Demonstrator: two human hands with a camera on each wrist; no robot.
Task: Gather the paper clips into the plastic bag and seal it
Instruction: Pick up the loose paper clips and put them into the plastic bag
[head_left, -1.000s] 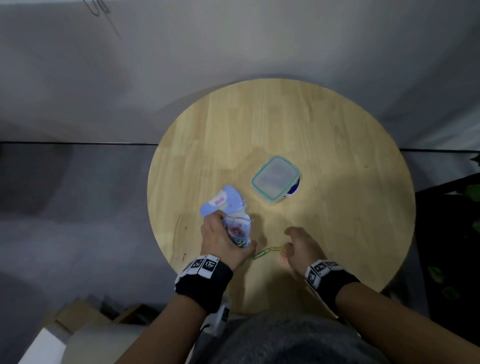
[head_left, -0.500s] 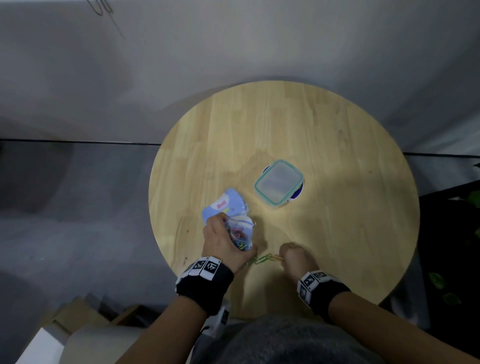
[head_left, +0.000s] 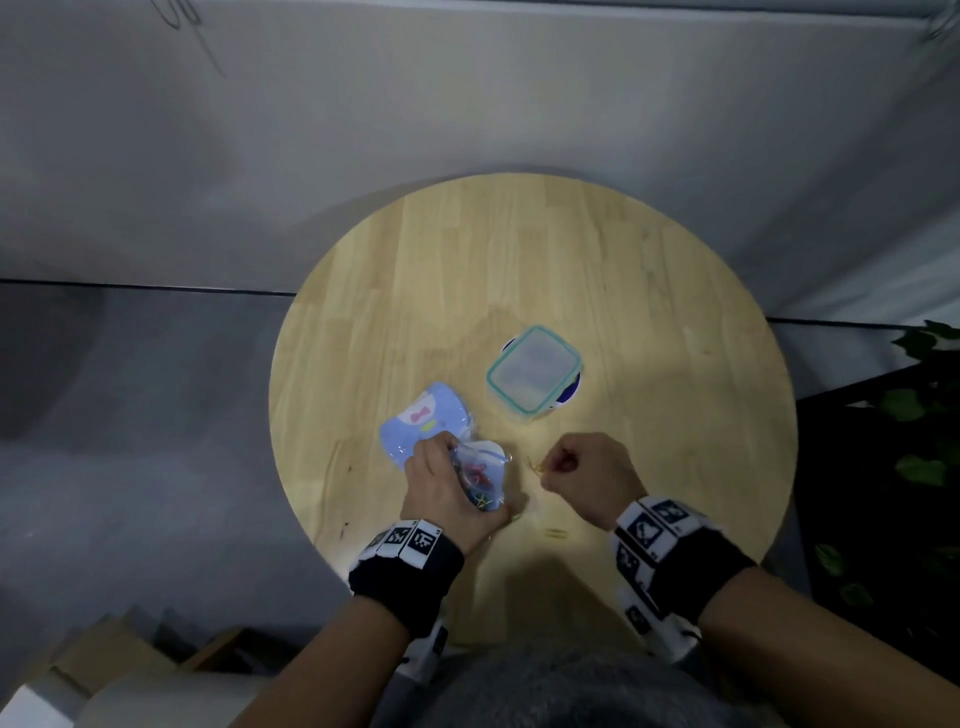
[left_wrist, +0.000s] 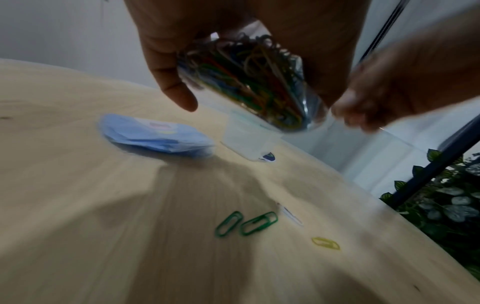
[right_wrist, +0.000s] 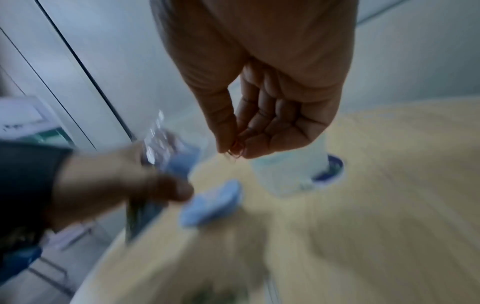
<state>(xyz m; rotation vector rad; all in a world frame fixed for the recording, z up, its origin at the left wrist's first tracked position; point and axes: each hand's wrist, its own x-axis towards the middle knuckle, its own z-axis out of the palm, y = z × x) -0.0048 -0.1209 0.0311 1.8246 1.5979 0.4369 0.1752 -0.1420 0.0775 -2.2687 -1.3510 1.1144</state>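
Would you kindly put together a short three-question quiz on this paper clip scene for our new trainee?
1. True or false: the left hand holds the plastic bag lifted off the round table.
2. How many green paper clips lie loose on the table in the left wrist view?
3. What is the right hand doing? A) pressing on the lidded container B) pinching a paper clip near the bag C) resting on the blue packet

Key: 1 true; 2 two; 3 B.
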